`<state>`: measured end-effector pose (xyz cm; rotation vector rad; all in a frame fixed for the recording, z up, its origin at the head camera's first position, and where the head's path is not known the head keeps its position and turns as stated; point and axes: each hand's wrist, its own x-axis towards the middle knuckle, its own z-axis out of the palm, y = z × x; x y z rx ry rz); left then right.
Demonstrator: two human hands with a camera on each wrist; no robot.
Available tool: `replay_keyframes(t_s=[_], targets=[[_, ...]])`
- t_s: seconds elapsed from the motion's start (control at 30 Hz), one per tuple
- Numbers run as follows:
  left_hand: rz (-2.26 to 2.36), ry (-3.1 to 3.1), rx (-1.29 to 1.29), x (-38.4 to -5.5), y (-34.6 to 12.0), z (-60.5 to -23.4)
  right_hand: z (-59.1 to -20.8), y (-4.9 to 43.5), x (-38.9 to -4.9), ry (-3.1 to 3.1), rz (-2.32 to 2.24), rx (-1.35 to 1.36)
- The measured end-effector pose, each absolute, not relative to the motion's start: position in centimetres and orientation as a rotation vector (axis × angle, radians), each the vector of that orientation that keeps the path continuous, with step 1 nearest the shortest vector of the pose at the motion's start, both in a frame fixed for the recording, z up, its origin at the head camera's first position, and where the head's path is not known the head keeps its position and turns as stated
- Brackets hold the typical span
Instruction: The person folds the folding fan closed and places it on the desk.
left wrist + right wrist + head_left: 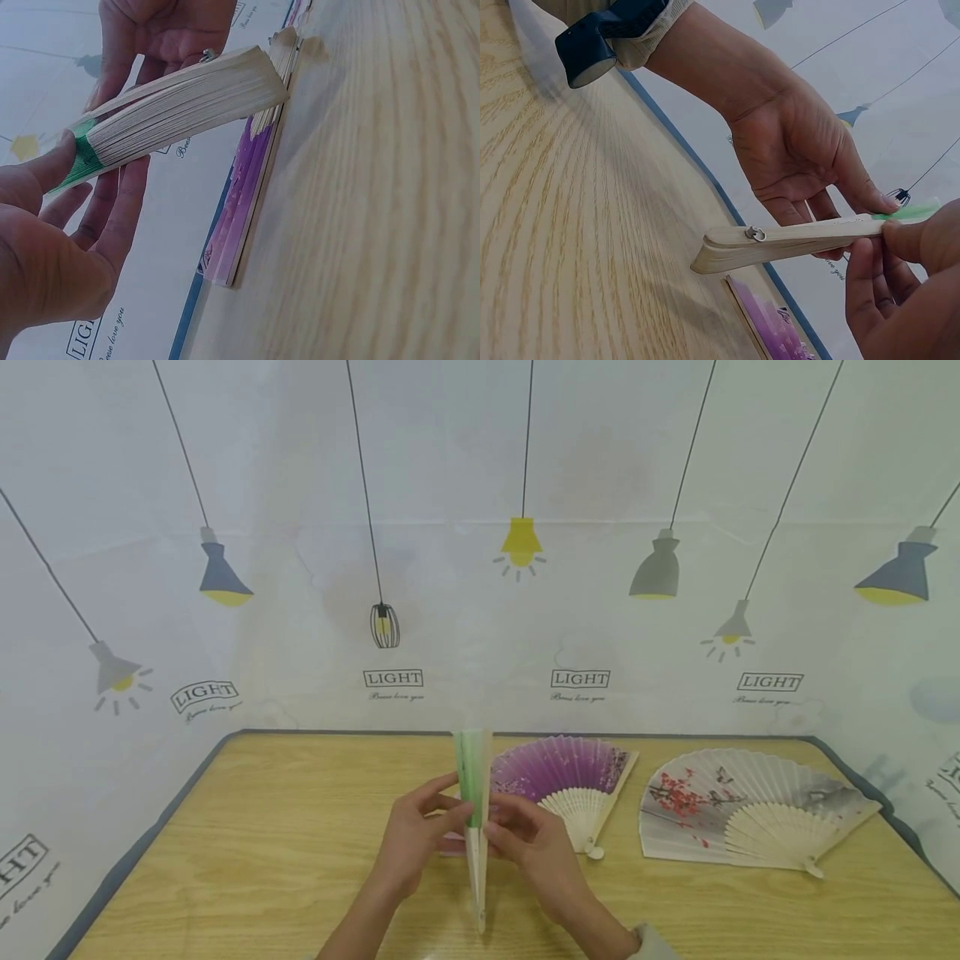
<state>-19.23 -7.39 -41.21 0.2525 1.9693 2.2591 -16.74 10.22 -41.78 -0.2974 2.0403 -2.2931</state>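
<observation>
A green folding fan [471, 785] stands nearly upright between both hands in the head view, almost folded, its pale ribs [187, 109] bunched and its metal pivot ring [756, 234] at the lower end. My left hand [408, 835] pinches it from the left, thumb and fingers where the green leaf meets the ribs. From the other side my right hand [538, 847] holds the same fan between thumb and fingers. Behind the hands a purple folding fan [570, 764] lies spread on the table, its pinkish left end partly hidden by the hands and the green fan.
A spread white fan [705, 802] with red blossoms lies at the right of the wooden table [285, 843]. White cloth walls [450, 468] printed with lamps and the word LIGHT enclose the table's back and sides.
</observation>
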Motion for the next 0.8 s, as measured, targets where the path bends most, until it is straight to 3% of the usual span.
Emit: replay_keyframes(t_s=[0.8], targets=[[2.274, 1.996, 0.247, -19.03, -7.08, -41.2, -41.96, 10.18, -16.64, 2.119, -2.266, -0.385]])
